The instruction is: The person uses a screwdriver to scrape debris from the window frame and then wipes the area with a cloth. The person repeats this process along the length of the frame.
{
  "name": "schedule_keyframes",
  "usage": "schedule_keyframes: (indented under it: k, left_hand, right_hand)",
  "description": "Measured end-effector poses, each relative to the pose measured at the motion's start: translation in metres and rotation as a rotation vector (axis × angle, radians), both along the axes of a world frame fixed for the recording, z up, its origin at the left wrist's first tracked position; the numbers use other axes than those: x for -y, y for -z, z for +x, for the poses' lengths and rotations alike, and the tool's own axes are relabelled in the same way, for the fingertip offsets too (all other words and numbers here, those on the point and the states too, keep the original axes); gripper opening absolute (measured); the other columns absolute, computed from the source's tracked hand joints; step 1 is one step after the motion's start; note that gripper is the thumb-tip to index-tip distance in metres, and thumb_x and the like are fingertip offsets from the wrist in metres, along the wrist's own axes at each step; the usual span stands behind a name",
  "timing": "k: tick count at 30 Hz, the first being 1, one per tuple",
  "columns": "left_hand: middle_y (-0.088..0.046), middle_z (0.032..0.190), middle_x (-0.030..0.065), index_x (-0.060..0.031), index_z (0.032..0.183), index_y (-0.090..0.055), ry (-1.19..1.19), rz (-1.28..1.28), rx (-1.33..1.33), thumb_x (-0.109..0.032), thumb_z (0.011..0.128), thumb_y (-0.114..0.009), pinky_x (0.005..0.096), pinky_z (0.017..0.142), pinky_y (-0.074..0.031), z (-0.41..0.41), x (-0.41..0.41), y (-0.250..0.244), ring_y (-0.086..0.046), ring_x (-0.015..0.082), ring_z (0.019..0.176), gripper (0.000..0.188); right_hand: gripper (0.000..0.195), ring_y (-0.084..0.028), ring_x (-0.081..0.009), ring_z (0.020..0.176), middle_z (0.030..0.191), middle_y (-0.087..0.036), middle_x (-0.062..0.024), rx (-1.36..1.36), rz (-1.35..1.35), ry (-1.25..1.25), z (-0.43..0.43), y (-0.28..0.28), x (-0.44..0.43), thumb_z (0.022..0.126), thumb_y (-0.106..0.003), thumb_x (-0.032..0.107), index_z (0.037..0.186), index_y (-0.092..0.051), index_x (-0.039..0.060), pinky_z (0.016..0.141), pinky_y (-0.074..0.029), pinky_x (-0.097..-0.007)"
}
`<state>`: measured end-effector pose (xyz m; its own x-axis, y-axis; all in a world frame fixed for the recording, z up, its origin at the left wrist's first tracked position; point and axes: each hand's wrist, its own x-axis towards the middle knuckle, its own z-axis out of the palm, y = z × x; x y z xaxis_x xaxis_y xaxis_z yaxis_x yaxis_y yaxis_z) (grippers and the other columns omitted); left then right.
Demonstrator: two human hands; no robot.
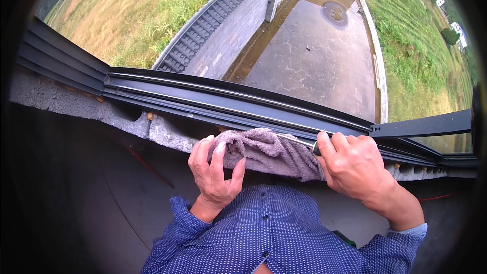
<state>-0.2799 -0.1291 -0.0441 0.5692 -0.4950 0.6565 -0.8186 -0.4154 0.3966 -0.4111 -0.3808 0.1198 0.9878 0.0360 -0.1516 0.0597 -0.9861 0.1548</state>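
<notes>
My right hand grips the dark handle of a screwdriver, which has a yellow ring at its collar. Its metal shaft points left, over a crumpled mauve-grey towel. That towel lies along the inner edge of the dark metal window frame, partly over the block sill. At the towel's left end is my left hand, its fingers spread and bent, the fingertips against or just beside the cloth. The screwdriver's tip is hard to make out among the folds and the track.
Rough concrete blocks with open hollows run under the frame. A dark sash bar stands at right. Beyond the opening, far below, lie a tile-capped wall, a wet concrete slab and grassy fields.
</notes>
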Motion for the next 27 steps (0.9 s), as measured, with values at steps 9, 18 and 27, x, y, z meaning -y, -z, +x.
schedule_keyframes:
  k: [9,18,27]
  left_hand:
    - [-0.071,0.118,0.0189,0.0003,0.121,-0.069,-0.051,0.134,-0.609,-0.039,0.083,-0.096,0.0485,0.096,-0.056,-0.049,-0.066,0.037,-0.068,0.0389,0.109,0.06]
    - [-0.078,0.125,0.0199,0.0054,0.133,-0.072,0.149,0.204,-1.406,-0.044,0.096,-0.085,0.0404,0.103,-0.056,-0.056,0.005,0.083,-0.073,0.0294,0.118,0.063]
    - [-0.084,0.105,0.0147,0.0029,0.117,-0.08,0.061,0.015,-1.428,-0.028,0.101,-0.08,0.037,0.09,-0.059,-0.077,0.012,0.101,-0.079,0.0228,0.101,0.035]
  right_hand:
    - [0.029,-0.071,-0.0209,0.062,0.08,-0.068,-0.0091,0.039,0.027,-0.025,-0.002,0.008,0.007,0.087,-0.07,0.014,0.11,-0.071,-0.0036,0.055,-0.054,-0.0355]
    - [0.028,-0.071,-0.0204,0.061,0.08,-0.068,-0.0112,0.081,0.023,-0.07,-0.003,0.014,0.01,0.09,-0.068,0.015,0.11,-0.07,-0.0055,0.052,-0.053,-0.0352]
    - [0.019,-0.073,-0.0222,0.062,0.079,-0.069,-0.011,0.124,0.045,-0.063,-0.005,0.017,0.01,0.089,-0.068,0.013,0.1,-0.068,-0.0019,0.052,-0.054,-0.0373]
